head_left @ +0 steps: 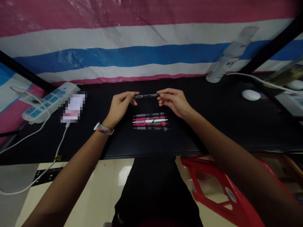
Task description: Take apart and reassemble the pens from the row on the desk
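A dark pen with a grey grip is held level above the black table, one end in each hand. My left hand pinches its grey end between thumb and fingers. The other end sits in the closed fingers of my right hand. Just below lie several pens side by side, roughly parallel: a black one, pink-red ones, a white one among them, and a grey-black one nearest the table's front edge.
At the left are a white power strip, a blurred-out phone and white cables. A clear bottle stands at the back right, near a white mouse. A red stool is below the table.
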Available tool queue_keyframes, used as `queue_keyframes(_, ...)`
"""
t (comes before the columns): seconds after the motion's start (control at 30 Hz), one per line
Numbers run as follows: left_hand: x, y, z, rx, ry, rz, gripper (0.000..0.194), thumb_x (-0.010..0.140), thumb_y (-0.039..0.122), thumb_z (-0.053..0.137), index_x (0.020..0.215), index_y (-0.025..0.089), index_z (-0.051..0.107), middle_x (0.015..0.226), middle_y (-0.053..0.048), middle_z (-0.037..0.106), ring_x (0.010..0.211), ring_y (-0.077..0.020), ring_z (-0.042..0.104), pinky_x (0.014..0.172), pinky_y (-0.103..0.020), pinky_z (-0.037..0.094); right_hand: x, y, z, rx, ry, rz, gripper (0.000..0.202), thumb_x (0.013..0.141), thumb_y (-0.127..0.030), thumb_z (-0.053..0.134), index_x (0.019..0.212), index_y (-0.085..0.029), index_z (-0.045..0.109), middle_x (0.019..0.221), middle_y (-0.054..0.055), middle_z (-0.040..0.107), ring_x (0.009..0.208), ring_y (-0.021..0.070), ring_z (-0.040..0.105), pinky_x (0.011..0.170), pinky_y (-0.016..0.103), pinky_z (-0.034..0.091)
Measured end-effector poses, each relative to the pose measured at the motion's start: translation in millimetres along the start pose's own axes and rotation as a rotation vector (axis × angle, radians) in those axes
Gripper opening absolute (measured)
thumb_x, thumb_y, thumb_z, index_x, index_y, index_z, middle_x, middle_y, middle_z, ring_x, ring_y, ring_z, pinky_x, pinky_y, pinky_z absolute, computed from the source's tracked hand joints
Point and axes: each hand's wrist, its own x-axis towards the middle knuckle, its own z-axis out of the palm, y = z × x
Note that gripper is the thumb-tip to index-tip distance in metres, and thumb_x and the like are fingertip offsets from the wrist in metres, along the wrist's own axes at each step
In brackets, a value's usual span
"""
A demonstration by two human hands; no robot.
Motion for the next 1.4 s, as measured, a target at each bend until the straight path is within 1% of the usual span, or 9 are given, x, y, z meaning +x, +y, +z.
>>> queue_keyframes(0.13, -1.4, 2.1, -0.2, 0.014, 0.002, 0.012, 0.046, 0.094, 0.064, 0.090, 0.113, 0.023, 0.093, 0.088, -0.007, 0.087, 0.086, -0.0224, 0.082, 0.086, -0.034, 0.062, 0.5, 1.7, -1.1, 0.018, -0.008, -0.002, 0.013, 0.082, -0.017, 0.089, 0.094, -0.016, 0.090, 0.081, 0.007, 0.081, 0.068, 0.0161, 0.074, 0.070, 0.031, 0.065)
queue_keyframes(0.43, -2.2, 3.6, -1.0, 0.021, 0.018, 0.007, 0.038, 0.095, 0.059, 0.090, 0.109, 0.023, 0.092, 0.091, -0.008, 0.089, 0.091, -0.0248, 0.085, 0.091, -0.037, 0.066, 1.3, 1.4, 2.4, -0.002, 0.028, 0.024, 0.011, 0.078, -0.020, 0.086, 0.089, -0.017, 0.088, 0.076, 0.006, 0.078, 0.065, 0.0151, 0.068, 0.067, 0.032, 0.063)
queue_keyframes(0.53, -0.5, 1.8, -0.7, -0.001, 0.012, 0.009, 0.032, 0.095, 0.053, 0.091, 0.105, 0.023, 0.092, 0.095, -0.009, 0.090, 0.096, -0.0255, 0.086, 0.097, -0.039, 0.067, 2.0, 0.6, 2.8, 0.018, 0.029, 0.024, 0.012, 0.076, -0.019, 0.084, 0.087, -0.015, 0.087, 0.075, 0.006, 0.077, 0.064, 0.0150, 0.067, 0.064, 0.031, 0.061)
queue_keyframes(0.67, 0.7, 0.1, 0.0, -0.029, -0.001, 0.038, 0.021, 0.091, 0.043, 0.094, 0.098, 0.024, 0.091, 0.115, -0.010, 0.091, 0.114, -0.0285, 0.086, 0.112, -0.045, 0.066, 2.2, -1.4, 4.4, 0.018, 0.044, 0.041, 0.009, 0.078, -0.018, 0.080, 0.085, -0.015, 0.086, 0.073, 0.006, 0.074, 0.062, 0.0145, 0.064, 0.063, 0.030, 0.059)
queue_keyframes(0.73, 0.8, -0.4, 0.6, -0.042, -0.007, 0.038, 0.021, 0.090, 0.041, 0.094, 0.103, 0.024, 0.092, 0.119, -0.010, 0.091, 0.118, -0.0285, 0.086, 0.115, -0.045, 0.065, 2.1, -2.1, 5.2, 0.018, 0.045, 0.050, 0.007, 0.080, -0.018, 0.080, 0.085, -0.016, 0.085, 0.073, 0.005, 0.074, 0.062, 0.0143, 0.063, 0.063, 0.030, 0.058)
queue_keyframes(0.87, 0.8, -2.6, 2.3, -0.082, -0.019, 0.004, 0.040, 0.092, 0.049, 0.093, 0.122, 0.023, 0.090, 0.115, -0.011, 0.091, 0.111, -0.0259, 0.087, 0.106, -0.039, 0.067, 2.3, -2.3, 5.0, 0.047, 0.034, 0.043, 0.007, 0.081, -0.019, 0.084, 0.087, -0.017, 0.085, 0.075, 0.004, 0.074, 0.064, 0.0137, 0.063, 0.065, 0.029, 0.058)
queue_keyframes(1.0, 0.7, -4.1, 3.2, -0.054, -0.022, -0.017, 0.040, 0.095, 0.058, 0.090, 0.109, 0.021, 0.092, 0.098, -0.011, 0.090, 0.098, -0.0248, 0.086, 0.094, -0.036, 0.067, 2.1, -2.7, 4.3, 0.054, 0.021, 0.030, 0.008, 0.081, -0.018, 0.085, 0.088, -0.018, 0.086, 0.076, 0.004, 0.076, 0.067, 0.0141, 0.066, 0.068, 0.029, 0.059)
queue_keyframes(1.23, -1.9, 2.4, 4.1, -0.041, 0.009, 0.019, 0.036, 0.089, 0.053, 0.095, 0.106, 0.023, 0.093, 0.106, -0.010, 0.091, 0.102, -0.0275, 0.086, 0.101, -0.040, 0.067, 2.2, -2.1, 4.9, 0.029, 0.024, 0.039, 0.010, 0.078, -0.021, 0.084, 0.087, -0.016, 0.085, 0.075, 0.005, 0.075, 0.063, 0.0146, 0.064, 0.066, 0.030, 0.058)
queue_keyframes(1.4, -2.2, 0.4, 5.5, -0.053, 0.031, 0.033, 0.028, 0.091, 0.045, 0.093, 0.110, 0.024, 0.093, 0.109, -0.010, 0.091, 0.102, -0.0263, 0.086, 0.102, -0.041, 0.067, 3.0, -3.9, 2.9, 0.126, 0.003, 0.111, 0.013, 0.084, -0.021, 0.081, 0.095, -0.018, 0.086, 0.079, 0.004, 0.076, 0.069, 0.0144, 0.066, 0.070, 0.028, 0.061)
